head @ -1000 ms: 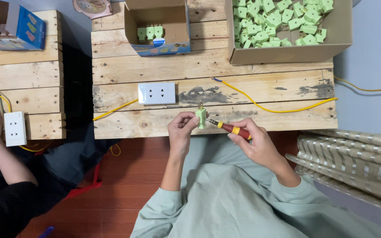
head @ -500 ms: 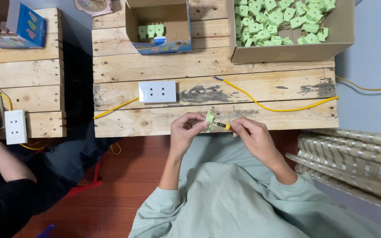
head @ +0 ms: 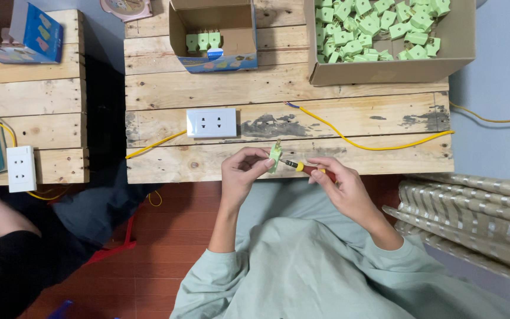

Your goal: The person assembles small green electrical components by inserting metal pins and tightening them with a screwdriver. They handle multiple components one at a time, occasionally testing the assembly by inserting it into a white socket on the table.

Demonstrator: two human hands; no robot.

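While the left hand (head: 242,173) pinches a green plug (head: 275,153) over the desk (head: 219,159) edge, the right hand (head: 340,186) grips a screwdriver (head: 303,168), tip touching the plug between both hands.

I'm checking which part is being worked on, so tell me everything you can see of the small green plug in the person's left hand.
The green plug is a small, pale green, plastic-looking piece with metal prongs pointing up, away from the person. The left hand pinches it by the fingertips just above the near edge of the wooden pallet table. The tip of a screwdriver with a red and yellow handle, held in the right hand, meets its right side. Finer details are too small to tell.
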